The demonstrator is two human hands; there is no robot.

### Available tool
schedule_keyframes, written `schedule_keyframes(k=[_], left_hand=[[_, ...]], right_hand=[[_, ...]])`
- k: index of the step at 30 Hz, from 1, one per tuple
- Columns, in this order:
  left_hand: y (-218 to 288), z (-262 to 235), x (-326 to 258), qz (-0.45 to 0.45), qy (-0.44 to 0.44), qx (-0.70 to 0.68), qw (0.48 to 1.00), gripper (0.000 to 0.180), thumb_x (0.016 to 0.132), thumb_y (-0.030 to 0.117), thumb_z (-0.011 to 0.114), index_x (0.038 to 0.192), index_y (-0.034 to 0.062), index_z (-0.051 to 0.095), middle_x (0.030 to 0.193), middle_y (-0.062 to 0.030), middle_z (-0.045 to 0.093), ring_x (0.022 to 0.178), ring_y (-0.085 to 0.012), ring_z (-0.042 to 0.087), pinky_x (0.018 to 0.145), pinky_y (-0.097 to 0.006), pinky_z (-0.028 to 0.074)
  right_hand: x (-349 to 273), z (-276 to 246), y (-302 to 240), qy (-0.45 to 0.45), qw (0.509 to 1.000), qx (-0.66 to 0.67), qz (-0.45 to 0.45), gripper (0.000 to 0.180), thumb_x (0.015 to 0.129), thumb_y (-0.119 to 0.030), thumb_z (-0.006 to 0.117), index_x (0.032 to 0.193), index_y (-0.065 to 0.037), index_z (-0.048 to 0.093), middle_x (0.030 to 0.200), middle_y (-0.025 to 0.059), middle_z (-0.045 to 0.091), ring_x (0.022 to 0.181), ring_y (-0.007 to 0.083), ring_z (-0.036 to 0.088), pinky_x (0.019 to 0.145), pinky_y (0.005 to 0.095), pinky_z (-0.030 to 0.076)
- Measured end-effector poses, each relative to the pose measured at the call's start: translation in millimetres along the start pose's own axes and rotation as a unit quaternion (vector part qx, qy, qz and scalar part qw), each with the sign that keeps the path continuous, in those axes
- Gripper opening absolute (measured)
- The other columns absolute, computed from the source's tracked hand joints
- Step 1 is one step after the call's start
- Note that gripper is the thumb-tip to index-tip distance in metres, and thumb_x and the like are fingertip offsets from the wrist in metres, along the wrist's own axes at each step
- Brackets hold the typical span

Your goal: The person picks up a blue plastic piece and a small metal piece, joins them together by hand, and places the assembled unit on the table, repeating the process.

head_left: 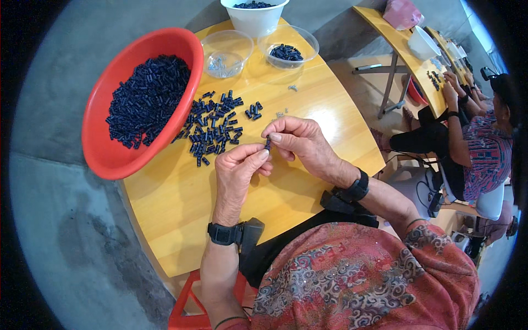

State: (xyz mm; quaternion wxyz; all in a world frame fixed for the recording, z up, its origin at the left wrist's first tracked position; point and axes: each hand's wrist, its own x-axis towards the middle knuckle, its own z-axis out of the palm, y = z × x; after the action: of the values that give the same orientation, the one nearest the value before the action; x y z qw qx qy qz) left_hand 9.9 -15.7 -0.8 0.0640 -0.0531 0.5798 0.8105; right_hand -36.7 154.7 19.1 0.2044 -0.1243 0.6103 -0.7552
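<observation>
Between my two hands, over the yellow table [176,220], is a small dark plastic piece [268,143]. My left hand [240,168] pinches its lower end between thumb and fingertips. The upper end is in the grip of my right hand [300,144], also in a pinch. Just beyond my left hand lies a loose pile of similar dark pieces [217,124], with a small separate cluster [253,110] to its right. A few tiny pale metal-looking bits [281,114] lie past my right fingertips. What the fingers cover of the held piece is hidden.
A large red basin [192,60] full of dark pieces leans at the left. Behind stand a clear bowl [242,49] with small silvery parts, another clear bowl [308,39] with dark pieces, and a white tub [256,21]. At right, people sit at another table [393,41].
</observation>
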Motion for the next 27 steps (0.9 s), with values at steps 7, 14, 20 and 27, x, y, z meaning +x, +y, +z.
schedule_keyframes(k=[7,14,20,27], left_hand=[[3,2,-2,-0.001,0.011,-0.015,1.000,0.015,0.084,0.008,0.066,0.096,-0.0015,0.067,0.080,-0.0112,0.068,0.065,-0.0140,0.065,0.059,-0.023,0.053],[1,2,-2,0.003,0.038,-0.009,0.999,0.015,0.084,0.008,0.067,0.096,-0.0010,0.067,0.079,-0.0104,0.069,0.064,-0.0136,0.065,0.058,-0.024,0.054],[2,5,-2,0.003,0.057,0.002,0.998,0.016,0.084,0.008,0.067,0.097,-0.0019,0.067,0.078,-0.0109,0.069,0.064,-0.0139,0.065,0.058,-0.024,0.053],[2,6,-2,0.006,0.065,-0.007,0.998,0.017,0.084,0.008,0.067,0.098,-0.0024,0.067,0.079,-0.0113,0.069,0.064,-0.0147,0.066,0.058,-0.024,0.053]], right_hand=[[1,3,1,0.019,0.998,-0.055,-0.032,0.014,0.092,-0.015,0.061,0.098,-0.005,0.066,0.067,-0.0058,0.056,0.057,0.0016,0.046,0.050,0.0172,0.039],[4,4,5,0.025,0.998,-0.046,-0.024,0.013,0.091,-0.015,0.061,0.097,-0.004,0.066,0.069,-0.0055,0.057,0.058,0.0017,0.047,0.051,0.0174,0.039],[7,6,12,0.040,0.998,-0.030,-0.031,0.012,0.092,-0.014,0.061,0.095,-0.004,0.066,0.071,-0.0047,0.059,0.060,0.0019,0.051,0.051,0.0178,0.041],[9,7,12,0.048,0.986,-0.133,-0.087,0.008,0.089,-0.008,0.061,0.093,-0.002,0.065,0.076,-0.0002,0.060,0.067,0.0067,0.056,0.060,0.0229,0.047]])
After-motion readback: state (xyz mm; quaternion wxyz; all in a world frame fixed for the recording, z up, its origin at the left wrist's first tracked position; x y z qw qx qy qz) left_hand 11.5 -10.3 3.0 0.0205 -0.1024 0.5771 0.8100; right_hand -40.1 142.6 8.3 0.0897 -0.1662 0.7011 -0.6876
